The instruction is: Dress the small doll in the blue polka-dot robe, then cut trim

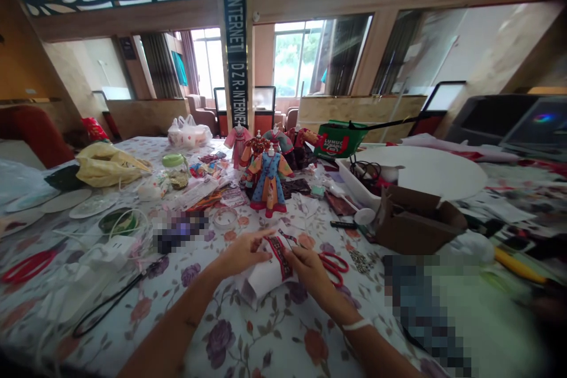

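Observation:
Near the middle of the flowered tablecloth, a piece of white cloth (264,276) with a dark red patterned band (280,258) is held between both hands. My left hand (245,253) grips its upper left edge, fingers closed on it. On the other side, my right hand (309,269) pinches the cloth beside the band, thumb and fingers together. Any small tool in the right fingers is too small to make out. Red-handled scissors (335,267) lie just right of the right hand, their blades partly hidden.
Small dressed figures (268,180) stand behind the hands. To the right are an open cardboard box (416,221), a white tray (361,189) and a green bag (339,140). On the left lie a power strip (75,289), cables, a jar (175,171) and more red scissors (29,267).

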`<state>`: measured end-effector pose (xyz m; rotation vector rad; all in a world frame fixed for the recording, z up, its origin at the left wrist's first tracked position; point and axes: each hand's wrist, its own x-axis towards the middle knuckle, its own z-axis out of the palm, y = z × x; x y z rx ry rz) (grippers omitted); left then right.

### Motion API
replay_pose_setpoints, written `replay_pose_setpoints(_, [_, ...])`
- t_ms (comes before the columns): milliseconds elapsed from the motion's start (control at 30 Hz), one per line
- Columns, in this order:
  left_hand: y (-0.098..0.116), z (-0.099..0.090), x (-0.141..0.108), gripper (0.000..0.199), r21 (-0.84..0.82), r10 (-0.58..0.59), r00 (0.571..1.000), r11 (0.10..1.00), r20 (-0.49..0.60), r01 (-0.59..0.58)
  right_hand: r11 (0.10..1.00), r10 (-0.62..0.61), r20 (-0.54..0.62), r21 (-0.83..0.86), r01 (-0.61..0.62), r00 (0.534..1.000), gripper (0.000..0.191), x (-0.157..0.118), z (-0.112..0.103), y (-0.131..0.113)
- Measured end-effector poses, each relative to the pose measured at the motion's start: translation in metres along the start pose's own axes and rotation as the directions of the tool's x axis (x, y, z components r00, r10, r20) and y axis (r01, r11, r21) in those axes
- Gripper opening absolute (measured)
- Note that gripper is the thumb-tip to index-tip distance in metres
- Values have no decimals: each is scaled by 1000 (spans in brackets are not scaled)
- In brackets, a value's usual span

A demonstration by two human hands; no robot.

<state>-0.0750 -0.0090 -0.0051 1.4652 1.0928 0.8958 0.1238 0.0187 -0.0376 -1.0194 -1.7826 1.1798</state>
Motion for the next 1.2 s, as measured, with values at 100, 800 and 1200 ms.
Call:
replay_pose_setpoints(100, [-4, 0, -3, 49, -164, -116, 989, 978, 87, 129, 999, 38, -12, -10, -38, 999, 48, -1, -1, 0])
replay_pose_setpoints(800, [-20, 88, -20, 24, -745, -333, 943, 622, 25, 239, 992, -52, 72, -111, 60, 996, 27, 9, -5, 4])
replay_pose_setpoints(1200, [-28, 1, -3, 33, -304, -252, 961, 930, -112, 208, 990, -112, -20, -84, 110, 994, 25, 41, 24, 12])
